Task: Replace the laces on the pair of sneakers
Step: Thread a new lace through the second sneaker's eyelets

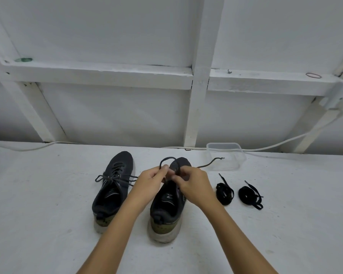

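Two dark sneakers stand side by side on the white table, toes pointing away from me. The left sneaker [112, 186] has its grey lace tied in a bow. Over the right sneaker [167, 204] my left hand [151, 179] and my right hand [190, 182] both pinch its old dark lace [166, 161], which loops up above the toe. One loose end of that lace [211, 162] trails off to the right. Two coiled black laces lie right of the shoes, one [224, 192] nearer them and one [249, 194] farther right.
A clear plastic container [226, 155] stands behind the coiled laces near the wall. A white cable [281, 143] runs along the table's back edge. The white framed wall has a ledge with a green band [24, 59] and a red band [313, 75].
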`<action>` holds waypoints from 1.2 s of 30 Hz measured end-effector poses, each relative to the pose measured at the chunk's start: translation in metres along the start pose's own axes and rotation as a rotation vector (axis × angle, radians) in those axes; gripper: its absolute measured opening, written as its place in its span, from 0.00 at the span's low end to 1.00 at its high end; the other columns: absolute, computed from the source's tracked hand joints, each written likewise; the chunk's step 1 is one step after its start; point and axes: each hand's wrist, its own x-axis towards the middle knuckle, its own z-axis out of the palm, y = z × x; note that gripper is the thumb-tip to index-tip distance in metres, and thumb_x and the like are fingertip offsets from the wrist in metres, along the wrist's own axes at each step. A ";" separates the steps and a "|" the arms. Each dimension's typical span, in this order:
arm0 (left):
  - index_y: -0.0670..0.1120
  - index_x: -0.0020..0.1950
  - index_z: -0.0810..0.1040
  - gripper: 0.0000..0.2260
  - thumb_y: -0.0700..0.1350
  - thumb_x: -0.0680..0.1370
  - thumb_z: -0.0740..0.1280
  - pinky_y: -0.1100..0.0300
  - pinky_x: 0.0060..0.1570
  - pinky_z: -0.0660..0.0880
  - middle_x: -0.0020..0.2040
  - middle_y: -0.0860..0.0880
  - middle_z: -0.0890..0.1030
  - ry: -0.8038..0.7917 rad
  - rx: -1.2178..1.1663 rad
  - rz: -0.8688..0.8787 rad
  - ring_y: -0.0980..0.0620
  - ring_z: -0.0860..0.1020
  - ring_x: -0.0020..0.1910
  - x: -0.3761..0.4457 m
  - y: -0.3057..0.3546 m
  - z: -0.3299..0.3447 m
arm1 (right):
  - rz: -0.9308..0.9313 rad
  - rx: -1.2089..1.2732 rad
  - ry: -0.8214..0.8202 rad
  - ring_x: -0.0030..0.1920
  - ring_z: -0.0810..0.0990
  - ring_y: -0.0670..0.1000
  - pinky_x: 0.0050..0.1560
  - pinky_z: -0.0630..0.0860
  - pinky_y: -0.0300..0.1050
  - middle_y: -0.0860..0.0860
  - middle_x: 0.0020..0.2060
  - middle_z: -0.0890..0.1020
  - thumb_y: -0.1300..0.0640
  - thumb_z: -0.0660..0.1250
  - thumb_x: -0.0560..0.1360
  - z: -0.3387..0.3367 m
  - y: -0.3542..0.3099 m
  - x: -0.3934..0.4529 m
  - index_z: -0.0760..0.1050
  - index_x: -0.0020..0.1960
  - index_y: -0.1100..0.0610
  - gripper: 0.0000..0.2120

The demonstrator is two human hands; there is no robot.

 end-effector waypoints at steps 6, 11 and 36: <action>0.50 0.38 0.83 0.16 0.52 0.81 0.63 0.58 0.38 0.72 0.36 0.53 0.83 0.380 -0.026 -0.055 0.53 0.80 0.39 0.015 0.003 -0.021 | 0.073 0.037 0.088 0.43 0.77 0.44 0.43 0.71 0.39 0.44 0.44 0.79 0.53 0.69 0.75 -0.005 0.008 -0.001 0.77 0.42 0.50 0.03; 0.46 0.40 0.82 0.18 0.54 0.81 0.60 0.54 0.42 0.70 0.39 0.47 0.82 0.682 0.186 -0.078 0.45 0.78 0.42 0.026 -0.003 -0.068 | 0.154 0.179 0.098 0.32 0.75 0.41 0.34 0.69 0.33 0.42 0.35 0.81 0.52 0.68 0.74 -0.016 0.015 -0.003 0.78 0.39 0.49 0.05; 0.53 0.41 0.78 0.11 0.52 0.82 0.63 0.71 0.31 0.68 0.33 0.56 0.81 0.094 0.210 0.277 0.61 0.75 0.31 0.017 0.030 0.000 | -0.022 0.558 0.342 0.29 0.67 0.41 0.31 0.65 0.35 0.37 0.29 0.72 0.44 0.60 0.83 -0.106 -0.026 -0.011 0.83 0.49 0.45 0.13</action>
